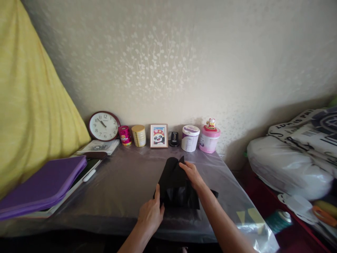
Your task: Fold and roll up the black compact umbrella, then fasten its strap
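Note:
A black folded piece, perhaps a fabric bag or pouch, lies near the front middle of the plastic-covered table. Its left side is rolled or bulging, its lower front is shinier, and a dark strip pokes out at the right behind my forearm. My left hand grips its lower left edge between thumb and fingers. With thumb and fingers closed, my right hand pinches a raised flap at its upper right. The fingertips beneath the material are hidden.
Along the wall stand a clock, a pink tin, a yellow can, a panda picture frame, a black device and two tubs. Purple folded mats lie left. Bags crowd the right, past the table edge.

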`<action>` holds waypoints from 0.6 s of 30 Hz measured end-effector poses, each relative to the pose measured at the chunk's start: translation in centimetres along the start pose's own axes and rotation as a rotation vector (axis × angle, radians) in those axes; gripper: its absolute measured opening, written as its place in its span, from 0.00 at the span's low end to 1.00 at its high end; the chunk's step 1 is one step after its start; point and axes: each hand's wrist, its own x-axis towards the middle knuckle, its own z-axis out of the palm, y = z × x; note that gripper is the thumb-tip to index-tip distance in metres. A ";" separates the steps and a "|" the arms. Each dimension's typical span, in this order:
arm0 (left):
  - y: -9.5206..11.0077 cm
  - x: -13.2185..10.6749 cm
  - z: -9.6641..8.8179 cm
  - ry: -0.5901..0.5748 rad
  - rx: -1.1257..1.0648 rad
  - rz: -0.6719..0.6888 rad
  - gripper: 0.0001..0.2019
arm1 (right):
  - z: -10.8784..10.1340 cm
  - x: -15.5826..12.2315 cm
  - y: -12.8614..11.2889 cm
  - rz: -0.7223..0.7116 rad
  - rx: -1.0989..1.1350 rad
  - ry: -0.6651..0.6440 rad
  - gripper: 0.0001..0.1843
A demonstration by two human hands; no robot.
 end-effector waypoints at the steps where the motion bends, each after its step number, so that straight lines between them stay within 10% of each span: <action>1: 0.0 0.0 0.0 0.000 -0.005 0.002 0.30 | 0.7 0.4 -0.1 -0.020 0.013 0.001 0.14; 10: -0.1 0.2 -0.2 -0.026 -0.026 0.008 0.29 | 5.7 3.9 2.7 0.015 -0.139 0.020 0.12; 18: -0.3 -0.5 -0.4 -0.029 -0.109 0.014 0.28 | 6.1 5.5 5.5 0.017 -0.396 0.052 0.17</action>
